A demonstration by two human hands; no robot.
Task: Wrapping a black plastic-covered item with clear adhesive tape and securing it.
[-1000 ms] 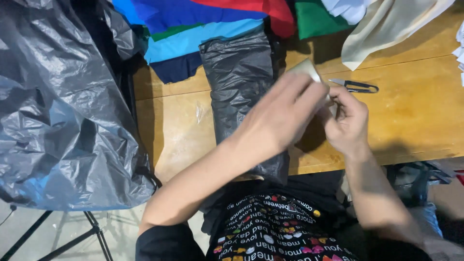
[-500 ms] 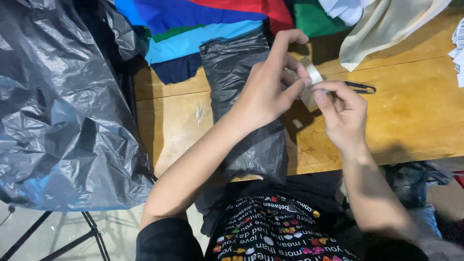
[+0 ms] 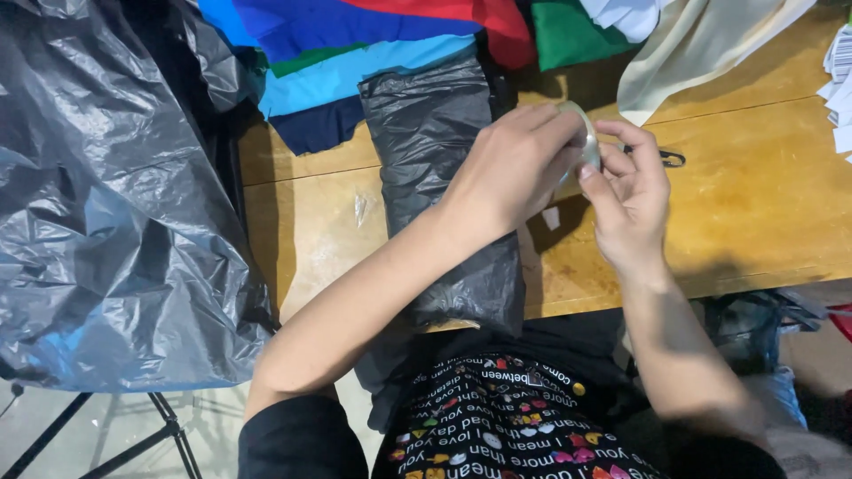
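head view over a wooden table (image 3: 754,222). landmark: the black plastic parcel (image 3: 444,177), a long wrapped bundle lying lengthwise on the table, its near end overhanging the table edge toward the person.

left hand (image 3: 515,164): held just above the far-right part of the parcel, fingers curled and pressed around a roll of clear tape (image 3: 581,142). right hand (image 3: 630,200): just to the right of the parcel, thumb and forefinger pinched together at the roll's near rim, apparently on the tape's free end; the strip itself is too clear to make out.

change: half a second earlier the left hand was raised with its fingers partly spread about the roll; a second earlier it lay lower and flatter over the right hand. now both hands sit closer together, the roll gripped more firmly and turned edge-on to the camera. judged from this, the work is at the stage of finding or peeling the tape end, with no tape yet seen on the parcel.

surroundings: scissors (image 3: 661,158) lie on the table right of the parcel, just beyond the right hand. folded cloth (image 3: 355,53) in blue, red and green lies stacked at the parcel's far end. a large grey-black plastic bag (image 3: 106,204) hangs left of the parcel, off the table. a pale cloth (image 3: 701,44) lies to the far right.
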